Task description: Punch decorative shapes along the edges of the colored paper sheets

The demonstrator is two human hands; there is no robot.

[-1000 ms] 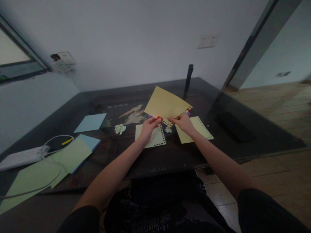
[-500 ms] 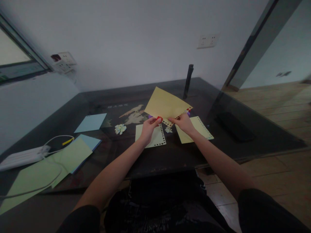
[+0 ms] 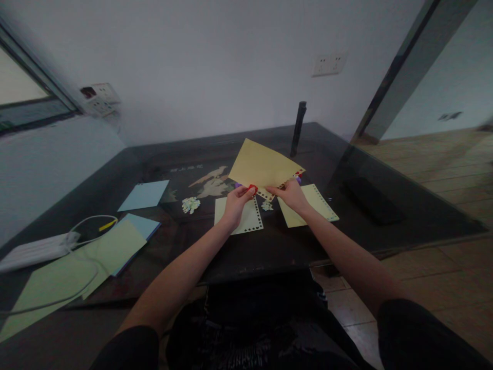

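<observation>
Sheet: yellow paper [image 3: 262, 164], tilted up, punched edge toward you.
Left hand [image 3: 235, 203]: pinches red punch [image 3: 252, 188] on that edge.
Right hand [image 3: 291, 195]: pinches the edge, right of punch.

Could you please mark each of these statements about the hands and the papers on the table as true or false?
1. Both hands hold one yellow sheet above the table. True.
2. The left hand pinches a small red punch at the sheet's near edge. True.
3. The held sheet's near edge is plain and uncut. False: a row of small punched holes runs along it.
4. The right hand rests flat on the table. False: it grips the sheet's near edge, by its right corner.
5. Two punched sheets lie on the table under the hands, the left one and the right one. True.
6. The blue sheet lies right of the hands. False: it lies to their left.
</observation>
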